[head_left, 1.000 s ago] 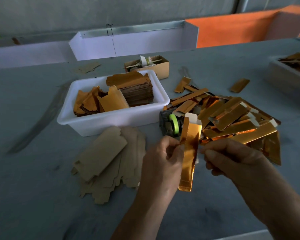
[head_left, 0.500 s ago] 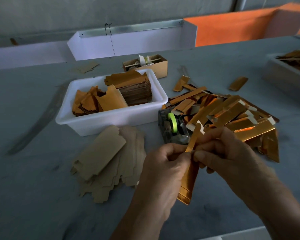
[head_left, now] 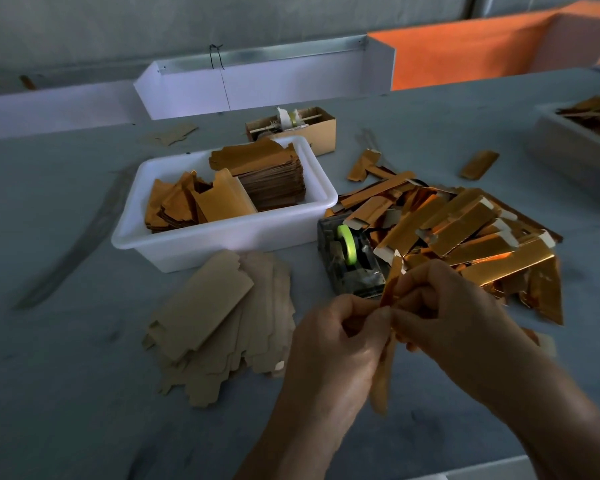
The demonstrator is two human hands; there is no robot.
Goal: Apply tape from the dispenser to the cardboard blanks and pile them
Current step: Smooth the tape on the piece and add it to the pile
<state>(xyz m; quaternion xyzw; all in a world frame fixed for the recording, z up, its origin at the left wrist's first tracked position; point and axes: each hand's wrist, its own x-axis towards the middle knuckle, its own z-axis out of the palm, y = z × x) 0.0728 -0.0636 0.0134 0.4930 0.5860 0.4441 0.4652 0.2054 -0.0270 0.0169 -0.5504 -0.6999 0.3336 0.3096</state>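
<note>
I hold a folded gold blank on edge between both my hands, above the near part of the grey tabletop. My left hand pinches it from the left with curled fingers, and my right hand pinches it from the right, the fingertips of both meeting at the strip's upper half; its lower end hangs free below my hands. Just beyond my hands sits the tape dispenser with its green roll. To the right of it lies the heap of gold folded blanks. Left of the dispenser is a fan of flat brown blanks on the tabletop, and behind them a white tub holding more blanks in two stacks. A small cardboard box stands behind the tub.
</note>
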